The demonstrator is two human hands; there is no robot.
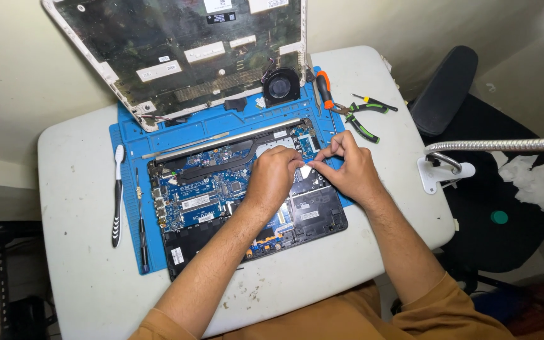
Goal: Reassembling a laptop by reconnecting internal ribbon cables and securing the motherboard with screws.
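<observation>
Over the opened laptop, both hands' grips pinch a small part, pliers and fan nearby.

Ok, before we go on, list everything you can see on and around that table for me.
Table: 1, white, centre.
Work mat: 1, blue, on the table.
Opened laptop base: 1, blue board in a black shell, on the mat.
Laptop bottom cover: 1, white-edged, propped at the table's back.
Fan: 1, black, mat's back edge.
Toothbrush: 1, white and black, left of the mat.
Thin screwdriver: 1, dark, mat's left edge.
Orange screwdriver: 1, right of the fan.
Pliers: 1, green and black, right side.
Lamp neck: 1, silver, right edge.
Chair: 1, black, right.
Left hand: 1, on the board.
Right hand: 1, pinching beside it.
</observation>
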